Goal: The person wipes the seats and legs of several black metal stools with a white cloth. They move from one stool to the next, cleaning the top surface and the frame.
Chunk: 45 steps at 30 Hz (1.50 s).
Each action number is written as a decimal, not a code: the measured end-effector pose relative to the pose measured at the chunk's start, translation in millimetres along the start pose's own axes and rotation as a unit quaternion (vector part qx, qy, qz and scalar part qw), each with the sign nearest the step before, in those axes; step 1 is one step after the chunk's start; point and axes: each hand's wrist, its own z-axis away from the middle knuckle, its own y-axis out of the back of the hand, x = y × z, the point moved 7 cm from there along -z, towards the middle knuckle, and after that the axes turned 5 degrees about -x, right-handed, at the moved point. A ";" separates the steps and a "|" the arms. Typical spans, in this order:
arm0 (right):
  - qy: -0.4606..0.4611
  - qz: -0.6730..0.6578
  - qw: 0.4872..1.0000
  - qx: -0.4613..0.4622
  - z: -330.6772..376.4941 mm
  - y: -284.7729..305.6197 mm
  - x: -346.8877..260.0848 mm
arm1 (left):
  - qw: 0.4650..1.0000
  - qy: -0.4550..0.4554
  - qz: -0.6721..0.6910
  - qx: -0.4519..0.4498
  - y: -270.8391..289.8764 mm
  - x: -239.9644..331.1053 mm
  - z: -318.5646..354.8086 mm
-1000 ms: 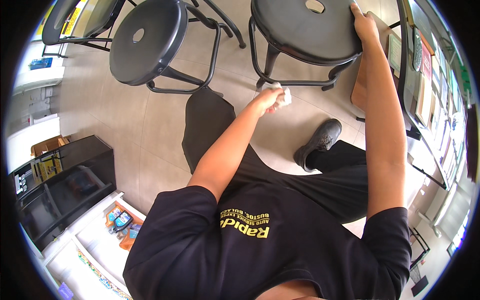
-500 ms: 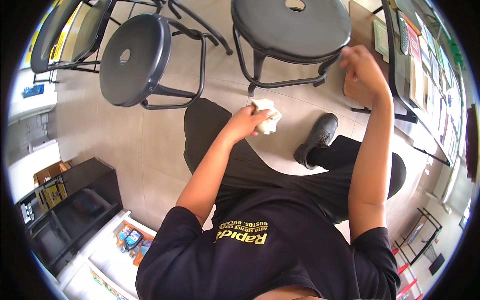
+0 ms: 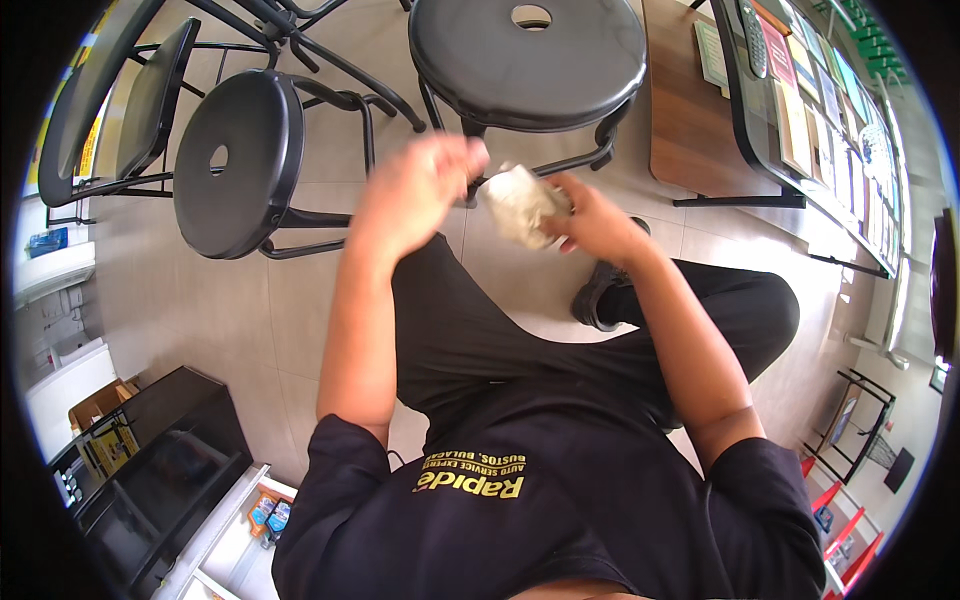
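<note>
A crumpled off-white cloth [image 3: 518, 203] is gripped in my right hand [image 3: 603, 224], whose fingers close on its right side above the floor. Just left of the cloth, my left hand [image 3: 420, 190] is raised and apart from it, so smeared by motion that its fingers do not show clearly. Beyond both hands stands a round dark stool [image 3: 530, 70] with an oval hole in its seat. A second round dark stool [image 3: 240, 165], on the left, looks tilted toward me in the wide view.
At the right, a dark-edged table [image 3: 740, 110] bears papers and a remote control [image 3: 752, 38]. A black chair [image 3: 150, 120] stands at the far left. Black shelving [image 3: 165, 470] and a white shelf with bottles [image 3: 268, 515] are at the lower left.
The cloth has passed from my left hand to my right hand. My right hand has come left from beside the stool, while my left has moved left and farther away. The view has shifted.
</note>
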 end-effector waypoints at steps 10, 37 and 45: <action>0.008 0.216 0.968 0.125 -121.9 -26.0 45.7 | 0.872 -0.331 -0.167 0.319 21.2 57.4 -114.1; 0.140 0.661 0.709 0.203 -127.1 43.5 110.1 | 0.862 -0.310 -0.289 0.280 10.8 81.5 -106.3; 0.084 0.648 0.707 0.270 -114.0 49.8 110.4 | 0.857 -0.318 -0.278 0.295 12.1 75.6 -109.0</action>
